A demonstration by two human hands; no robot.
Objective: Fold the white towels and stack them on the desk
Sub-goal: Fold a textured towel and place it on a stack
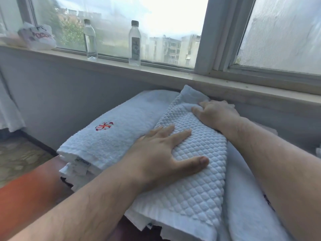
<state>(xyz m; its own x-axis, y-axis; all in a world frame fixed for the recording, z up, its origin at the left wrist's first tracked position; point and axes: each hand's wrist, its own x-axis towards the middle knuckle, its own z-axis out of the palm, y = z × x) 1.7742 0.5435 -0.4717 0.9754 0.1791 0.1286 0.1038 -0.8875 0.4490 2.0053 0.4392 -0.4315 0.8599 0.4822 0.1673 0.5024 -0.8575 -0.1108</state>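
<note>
Left grip [161, 150]: fingers straight and spread, palm pressed flat on the waffle towel [194, 167] at frame centre, nothing clutched. Right grip [215, 113], right of centre and higher up: fingers curled into the far end of the same waffle towel, which is bunched there just under the windowsill [156, 70].

Left to right: a white plastic bag [37, 38] with red print is seen on the sill, upper left. Two clear water bottles are stood upright on the sill, the first bottle [90, 39] left of the second bottle [134, 43], apart from each other. A reddish-brown counter [26, 188] edge is seen lower left. On it, a folded terry towel [111, 136] with a red embroidered logo [104, 126] is laid atop a stack of further white towels, whose edges and a label are seen below it. The waffle towel is folded, laid diagonally, overlapping the terry towel's right side. Another white towel [243, 197] is seen beneath the waffle towel, lower right, partly hidden by the right forearm.
</note>
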